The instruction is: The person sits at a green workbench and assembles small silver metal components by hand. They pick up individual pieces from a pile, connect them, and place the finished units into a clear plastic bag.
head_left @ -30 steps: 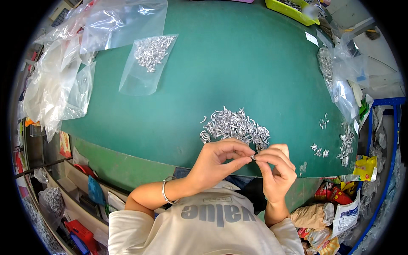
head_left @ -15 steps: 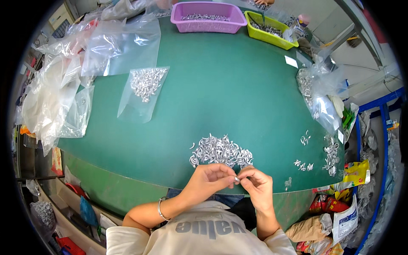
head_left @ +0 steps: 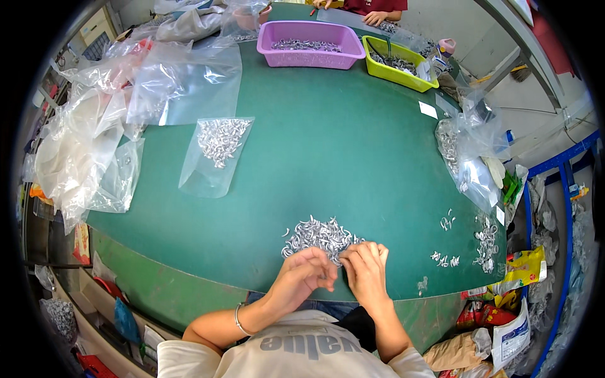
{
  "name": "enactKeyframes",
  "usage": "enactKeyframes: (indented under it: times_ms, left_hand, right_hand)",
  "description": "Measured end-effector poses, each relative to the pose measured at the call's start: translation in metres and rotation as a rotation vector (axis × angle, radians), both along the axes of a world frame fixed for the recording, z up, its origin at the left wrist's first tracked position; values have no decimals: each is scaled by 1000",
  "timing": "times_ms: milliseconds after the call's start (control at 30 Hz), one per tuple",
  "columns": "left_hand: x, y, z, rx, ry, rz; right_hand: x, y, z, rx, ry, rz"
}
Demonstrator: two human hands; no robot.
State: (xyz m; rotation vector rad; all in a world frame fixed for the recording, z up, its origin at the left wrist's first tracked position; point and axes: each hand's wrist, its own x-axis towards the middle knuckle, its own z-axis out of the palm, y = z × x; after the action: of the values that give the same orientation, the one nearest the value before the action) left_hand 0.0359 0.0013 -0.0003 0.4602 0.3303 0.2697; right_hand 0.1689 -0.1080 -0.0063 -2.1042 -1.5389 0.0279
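A heap of small curved silvery metal pieces (head_left: pixel 318 234) lies on the green table in front of me. My left hand (head_left: pixel 307 272) hovers at the near edge of the heap, its fingers loosely bent and apart, with nothing visible in them. At the heap's near right side is my right hand (head_left: pixel 367 268), thumb and fingertips pinched together and pointing into the pieces. Whatever sits between those fingertips is hidden.
A clear bag of similar pieces (head_left: pixel 220 142) lies left of centre. Far back stand a purple basket (head_left: pixel 309 61) and a yellow-green basket (head_left: pixel 403 77). Small groups of pieces (head_left: pixel 485 246) lie at right. Plastic bags (head_left: pixel 82 151) cover the left side. A co-worker's hand (head_left: pixel 376 17) is at the far edge.
My hands have come apart from the pinch they shared over one small metal piece. The left has opened; the right has moved to the heap. The view has tilted up, showing more of the co-worker.
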Motion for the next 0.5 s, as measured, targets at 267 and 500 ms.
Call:
enactKeyframes:
  times_ms: [267,500]
  left_hand:
    - [1,-6,-2,-70,150,145]
    - [1,-10,0,237,227,119]
  right_hand:
    - [-1,0,-1,12,-25,-10]
    - [0,2,4,246,361,-159]
